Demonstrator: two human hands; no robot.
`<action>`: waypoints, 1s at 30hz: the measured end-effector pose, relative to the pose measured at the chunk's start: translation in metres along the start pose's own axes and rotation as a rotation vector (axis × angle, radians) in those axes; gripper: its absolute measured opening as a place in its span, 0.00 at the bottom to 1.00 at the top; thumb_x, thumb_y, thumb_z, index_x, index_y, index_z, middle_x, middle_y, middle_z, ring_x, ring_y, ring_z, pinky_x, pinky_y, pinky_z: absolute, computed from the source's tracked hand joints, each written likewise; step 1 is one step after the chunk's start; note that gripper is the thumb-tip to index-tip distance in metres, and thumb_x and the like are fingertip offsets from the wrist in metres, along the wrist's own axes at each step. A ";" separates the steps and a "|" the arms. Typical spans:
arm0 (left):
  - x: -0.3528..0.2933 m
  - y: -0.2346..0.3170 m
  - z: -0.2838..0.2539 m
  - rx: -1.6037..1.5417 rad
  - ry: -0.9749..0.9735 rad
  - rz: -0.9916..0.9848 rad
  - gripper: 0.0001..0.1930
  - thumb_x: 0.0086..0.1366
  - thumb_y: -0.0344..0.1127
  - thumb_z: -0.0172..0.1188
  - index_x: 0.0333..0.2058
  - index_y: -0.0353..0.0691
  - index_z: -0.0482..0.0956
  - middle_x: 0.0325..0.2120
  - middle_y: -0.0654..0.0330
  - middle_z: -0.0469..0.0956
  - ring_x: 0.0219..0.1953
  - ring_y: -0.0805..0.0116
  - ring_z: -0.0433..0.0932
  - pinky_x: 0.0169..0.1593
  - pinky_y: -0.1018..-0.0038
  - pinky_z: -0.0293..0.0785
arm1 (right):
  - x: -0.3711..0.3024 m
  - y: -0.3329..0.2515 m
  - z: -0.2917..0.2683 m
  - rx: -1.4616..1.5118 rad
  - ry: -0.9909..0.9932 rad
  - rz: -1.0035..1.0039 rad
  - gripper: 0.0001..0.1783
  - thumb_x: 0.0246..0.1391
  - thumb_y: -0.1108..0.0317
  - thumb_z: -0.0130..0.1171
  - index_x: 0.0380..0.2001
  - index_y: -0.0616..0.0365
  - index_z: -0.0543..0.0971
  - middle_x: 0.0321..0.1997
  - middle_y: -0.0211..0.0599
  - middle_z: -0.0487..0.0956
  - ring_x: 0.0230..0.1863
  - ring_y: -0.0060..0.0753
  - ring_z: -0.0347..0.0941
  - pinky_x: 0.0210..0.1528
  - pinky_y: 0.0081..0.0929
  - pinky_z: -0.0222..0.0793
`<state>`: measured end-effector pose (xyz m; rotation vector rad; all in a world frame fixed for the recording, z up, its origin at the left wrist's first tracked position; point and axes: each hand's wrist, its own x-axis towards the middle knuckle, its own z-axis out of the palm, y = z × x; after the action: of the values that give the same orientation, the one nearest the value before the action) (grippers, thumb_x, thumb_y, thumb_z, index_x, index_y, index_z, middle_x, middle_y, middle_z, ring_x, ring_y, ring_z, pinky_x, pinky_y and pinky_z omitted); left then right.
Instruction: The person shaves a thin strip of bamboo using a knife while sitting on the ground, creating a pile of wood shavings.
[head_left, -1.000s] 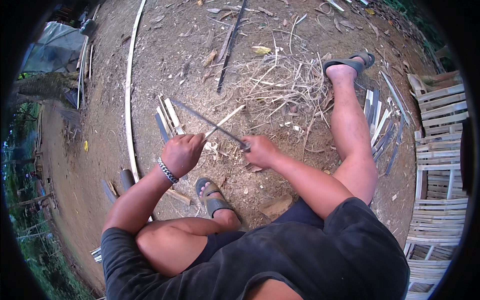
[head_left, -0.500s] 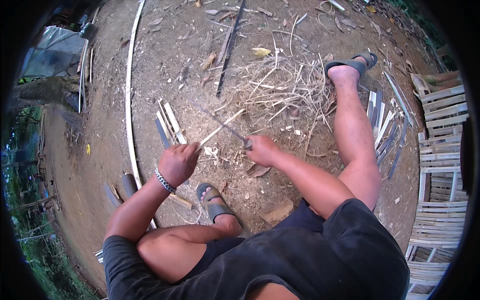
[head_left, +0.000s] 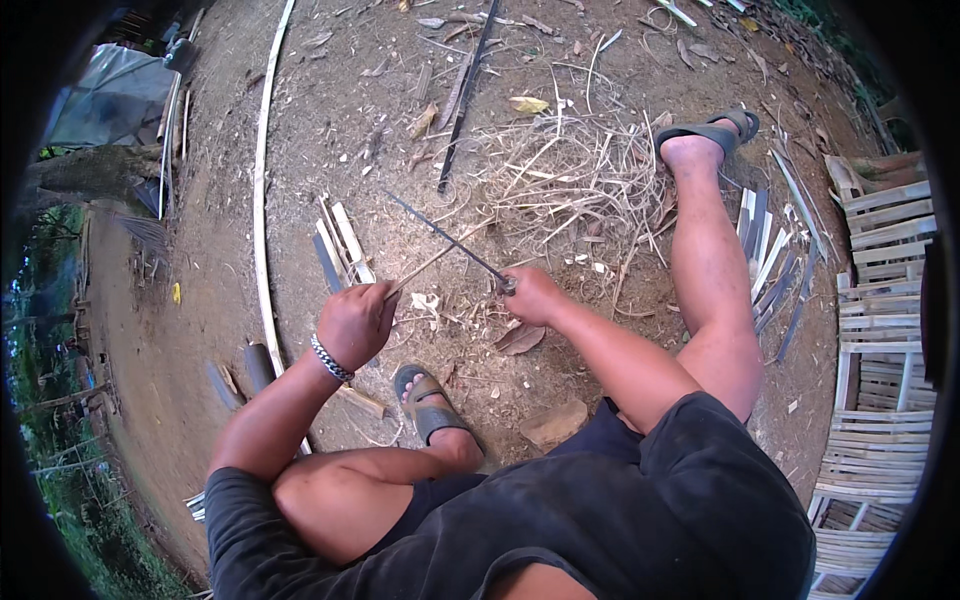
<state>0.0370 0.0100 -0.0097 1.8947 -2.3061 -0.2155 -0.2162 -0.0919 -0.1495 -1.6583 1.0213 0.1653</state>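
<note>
My left hand [head_left: 357, 325], with a chain bracelet at the wrist, is closed around the near end of a thin, pale bamboo strip [head_left: 425, 264]. The strip slants up and to the right. My right hand [head_left: 530, 296] grips the handle of a knife [head_left: 420, 218] with a long, narrow, dark blade pointing up and to the left. Blade and strip cross between my hands, seemingly in contact. Just beyond my left hand, a small bundle of split bamboo pieces [head_left: 345, 243] lies on the ground.
A heap of curly shavings [head_left: 580, 180] lies ahead, beside my outstretched right leg [head_left: 705, 260]. More split strips [head_left: 762, 240] lie right of that leg. A long pale strip [head_left: 262, 170] runs along the left, a dark one [head_left: 465, 100] ahead. Slatted bamboo panels [head_left: 885, 320] stand at right.
The strip in my left hand has turned, showing a narrower edge. My right hand has shifted slightly with the knife, whose blade now looks sharper and less blurred.
</note>
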 end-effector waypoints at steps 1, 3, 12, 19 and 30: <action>-0.003 -0.005 0.001 0.002 0.009 -0.023 0.07 0.65 0.35 0.60 0.36 0.37 0.80 0.23 0.51 0.81 0.26 0.53 0.82 0.32 0.61 0.78 | -0.001 -0.004 -0.006 -0.012 -0.037 0.039 0.15 0.56 0.68 0.55 0.46 0.55 0.79 0.36 0.49 0.82 0.39 0.41 0.80 0.42 0.41 0.77; -0.009 -0.015 0.003 0.004 0.026 -0.069 0.07 0.65 0.35 0.60 0.36 0.37 0.80 0.23 0.51 0.81 0.26 0.53 0.82 0.32 0.61 0.78 | -0.009 -0.025 -0.004 -0.078 0.043 -0.092 0.20 0.53 0.69 0.56 0.51 0.54 0.78 0.39 0.53 0.82 0.41 0.50 0.81 0.46 0.45 0.76; 0.002 0.007 -0.001 -0.019 0.003 -0.030 0.06 0.65 0.33 0.60 0.34 0.36 0.80 0.21 0.51 0.80 0.24 0.53 0.81 0.29 0.62 0.78 | -0.003 0.003 -0.010 0.025 -0.043 0.184 0.26 0.54 0.72 0.56 0.59 0.60 0.74 0.39 0.49 0.83 0.35 0.38 0.81 0.38 0.36 0.78; 0.013 0.001 -0.002 -0.097 0.034 -0.162 0.07 0.64 0.33 0.61 0.35 0.34 0.80 0.22 0.47 0.79 0.24 0.47 0.80 0.30 0.59 0.77 | 0.008 0.017 0.013 -0.022 0.094 -0.007 0.19 0.57 0.71 0.55 0.53 0.59 0.77 0.40 0.42 0.81 0.33 0.43 0.78 0.39 0.41 0.77; 0.010 -0.001 -0.003 -0.231 0.045 -0.385 0.11 0.66 0.35 0.61 0.33 0.31 0.80 0.20 0.47 0.79 0.24 0.48 0.81 0.29 0.61 0.75 | 0.024 0.039 -0.001 -0.036 0.055 0.230 0.20 0.59 0.69 0.55 0.54 0.60 0.77 0.46 0.49 0.81 0.41 0.47 0.80 0.47 0.42 0.75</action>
<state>0.0365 0.0001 -0.0063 2.1711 -1.7788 -0.4550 -0.2282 -0.1052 -0.1914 -1.5814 1.2570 0.2933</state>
